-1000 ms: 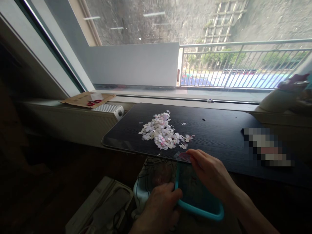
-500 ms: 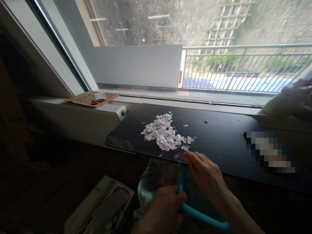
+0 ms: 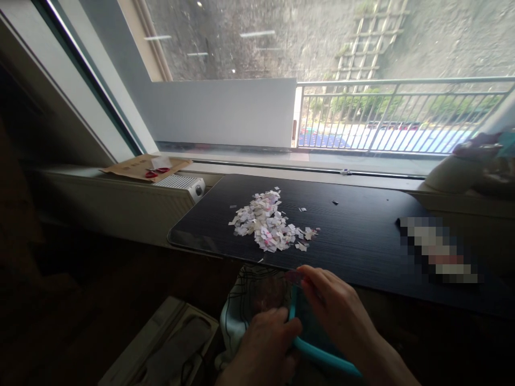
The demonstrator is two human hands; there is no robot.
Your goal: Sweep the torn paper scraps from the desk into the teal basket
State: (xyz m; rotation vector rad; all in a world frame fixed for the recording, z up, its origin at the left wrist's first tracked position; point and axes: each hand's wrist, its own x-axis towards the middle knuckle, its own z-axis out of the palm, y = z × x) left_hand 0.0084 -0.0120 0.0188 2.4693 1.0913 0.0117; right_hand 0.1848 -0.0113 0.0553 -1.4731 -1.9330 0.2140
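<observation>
Our left hand (image 3: 263, 346) sits low at the bottom edge, back up, fingers curled closed in a grip. Our right hand (image 3: 336, 311) reaches forward from the lower right, forearm angled in, fingers bent with tips pinched together, just above the left.

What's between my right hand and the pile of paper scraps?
In the head view, only bare black tabletop separates the right hand from the scrap pile.
</observation>
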